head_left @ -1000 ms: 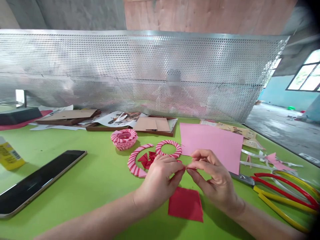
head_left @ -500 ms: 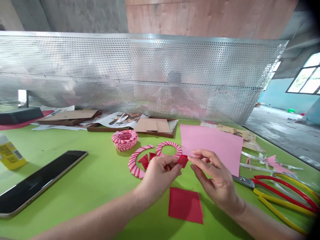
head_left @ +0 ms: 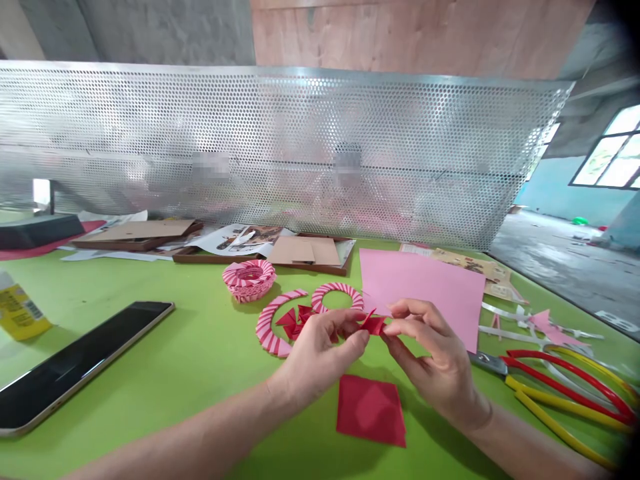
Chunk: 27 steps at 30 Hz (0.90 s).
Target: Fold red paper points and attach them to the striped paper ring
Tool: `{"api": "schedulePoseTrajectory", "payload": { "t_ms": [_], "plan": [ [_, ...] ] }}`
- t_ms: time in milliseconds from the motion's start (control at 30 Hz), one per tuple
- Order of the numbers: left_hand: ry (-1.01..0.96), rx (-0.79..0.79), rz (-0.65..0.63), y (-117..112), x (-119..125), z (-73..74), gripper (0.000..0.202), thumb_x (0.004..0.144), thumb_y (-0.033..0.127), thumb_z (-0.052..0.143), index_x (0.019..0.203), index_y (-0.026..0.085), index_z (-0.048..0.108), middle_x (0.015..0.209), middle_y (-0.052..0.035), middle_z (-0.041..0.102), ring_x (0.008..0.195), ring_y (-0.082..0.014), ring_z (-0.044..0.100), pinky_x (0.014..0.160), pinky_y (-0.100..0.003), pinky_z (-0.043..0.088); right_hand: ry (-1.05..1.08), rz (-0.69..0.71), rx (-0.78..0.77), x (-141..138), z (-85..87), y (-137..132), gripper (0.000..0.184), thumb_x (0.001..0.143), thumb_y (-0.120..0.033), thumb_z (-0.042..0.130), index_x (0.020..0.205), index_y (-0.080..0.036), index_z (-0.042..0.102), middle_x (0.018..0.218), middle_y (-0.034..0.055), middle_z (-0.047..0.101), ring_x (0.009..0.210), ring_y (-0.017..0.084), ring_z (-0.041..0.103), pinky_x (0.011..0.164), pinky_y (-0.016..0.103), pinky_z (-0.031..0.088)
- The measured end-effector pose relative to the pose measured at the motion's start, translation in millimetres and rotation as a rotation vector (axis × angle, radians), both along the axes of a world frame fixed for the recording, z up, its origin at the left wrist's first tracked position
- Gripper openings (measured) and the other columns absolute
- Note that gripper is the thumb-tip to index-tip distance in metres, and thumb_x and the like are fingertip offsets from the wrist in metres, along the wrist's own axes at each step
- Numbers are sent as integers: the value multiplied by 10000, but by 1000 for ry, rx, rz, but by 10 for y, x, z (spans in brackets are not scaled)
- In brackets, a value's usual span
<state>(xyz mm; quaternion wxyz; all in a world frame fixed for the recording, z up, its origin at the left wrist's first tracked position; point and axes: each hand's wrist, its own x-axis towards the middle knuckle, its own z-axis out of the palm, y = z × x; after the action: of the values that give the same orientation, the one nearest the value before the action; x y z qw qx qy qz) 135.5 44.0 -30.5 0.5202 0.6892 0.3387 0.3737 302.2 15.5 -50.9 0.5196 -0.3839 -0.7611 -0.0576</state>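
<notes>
A green table (head_left: pixel 175 373) lies under the left hand (head_left: pixel 320 353) and the right hand (head_left: pixel 435 363). Beyond both hands, a perforated metal screen (head_left: pixel 280 153) stands along the table's far edge. Above it rise a grey concrete wall (head_left: pixel 165 30) past the left hand and a reddish board panel (head_left: pixel 420 30) past the right. Far right of the right hand, a bare grey floor (head_left: pixel 555 250) runs to a blue wall (head_left: pixel 555 190), and a window (head_left: pixel 613 150) glows with daylight.

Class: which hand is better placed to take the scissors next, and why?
Probably the right hand: both hands pinch the folded red piece, but the scissors lie beside the right wrist, whereas the left hand would have to cross over.
</notes>
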Motion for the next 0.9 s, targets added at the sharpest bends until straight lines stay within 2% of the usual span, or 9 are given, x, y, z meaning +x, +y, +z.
{"api": "schedulePoseTrajectory", "payload": {
  "t_ms": [167, 300, 400, 500, 633, 733, 900],
  "plan": [
    [-126, -149, 26, 7, 10, 45, 245, 715, 272, 580, 893, 107, 611, 732, -46, 618, 751, -181, 551, 668, -273, 414, -112, 7, 35, 11, -3, -25, 149, 762, -101, 533, 825, -220, 595, 930, 66, 519, 825, 188, 541, 608, 288, 459],
    [-245, -227, 19, 51, 13, 22, 123, 732, 217, 561, 743, 116, 631, 632, -6, 580, 616, -113, 505, 599, -221, 381, -155, 31, 66, 23, 23, -39, 185, 761, -73, 519, 855, -217, 588, 936, 71, 515, 846, 191, 531, 657, 310, 470],
    [-345, -383, -26, 69, 2, 11, 106, 711, 202, 591, 734, 108, 634, 629, -10, 576, 550, -81, 465, 569, -207, 364, -179, 49, 101, 41, 50, -56, 219, 754, -52, 516, 887, -215, 578, 950, 75, 508, 868, 200, 520, 675, 329, 469],
    [-391, -501, -83, 55, -8, 40, 134, 718, 236, 597, 715, 107, 635, 634, -27, 594, 551, -84, 484, 586, -220, 375, -197, 48, 137, 62, 78, -72, 239, 750, -48, 517, 910, -215, 574, 951, 77, 512, 875, 207, 518, 685, 345, 470],
    [-283, -493, -102, 31, -13, 110, 254, 754, 321, 537, 680, 100, 638, 635, -61, 632, 549, -110, 522, 559, -234, 371, -188, 32, 185, 82, 110, -73, 222, 760, -73, 508, 906, -225, 581, 925, 72, 539, 859, 205, 533, 664, 340, 482],
    [-223, -451, -74, 40, -15, 138, 294, 760, 349, 505, 637, 110, 623, 567, -54, 625, 520, -117, 514, 538, -238, 363, -188, 25, 209, 95, 127, -64, 214, 756, -75, 504, 895, -216, 586, 913, 76, 549, 847, 208, 538, 659, 343, 483],
    [-192, -378, -107, 60, -33, 159, 223, 729, 258, 539, 569, 114, 599, 505, -24, 581, 492, -100, 474, 537, -230, 350, -227, 43, 203, 101, 116, -60, 229, 742, -61, 519, 903, -210, 585, 926, 81, 555, 864, 214, 534, 683, 346, 473]
  ]
}}
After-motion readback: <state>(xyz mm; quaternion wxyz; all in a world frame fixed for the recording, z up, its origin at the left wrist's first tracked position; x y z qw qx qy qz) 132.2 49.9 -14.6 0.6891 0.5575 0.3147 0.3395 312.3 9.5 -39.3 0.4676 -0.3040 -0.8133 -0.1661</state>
